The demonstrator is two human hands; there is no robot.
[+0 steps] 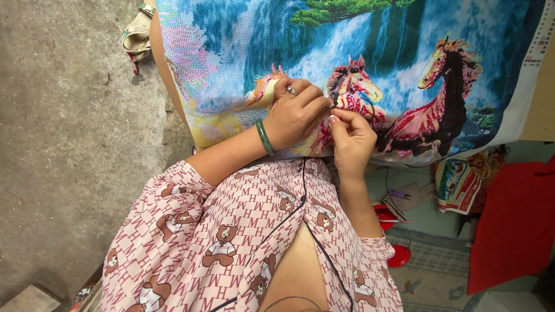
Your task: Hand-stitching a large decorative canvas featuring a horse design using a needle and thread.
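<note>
Dark thread (365, 97) pinched by right hand (351, 137) | left hand (295, 112) flat on embroidery (404, 52), seemingly ungripping

Blue waterfall-and-horses embroidery (404, 63); pink bear-print shirt (231, 231)

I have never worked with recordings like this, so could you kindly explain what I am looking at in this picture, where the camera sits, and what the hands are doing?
There is no machine here: a person works with two bare hands, and the single camera sits on that person's head, looking down over a pink patterned shirt.

In front of them hangs a large embroidered cloth showing horses before a blue waterfall. The left hand, with a ring and a green bangle at the wrist, rests on the cloth with fingers curled. The right hand pinches something fine at the fabric, probably a needle, though it is too small to be sure. A dark thread loops above it.

To the left is a grey concrete floor; to the right, a red cloth.
</note>
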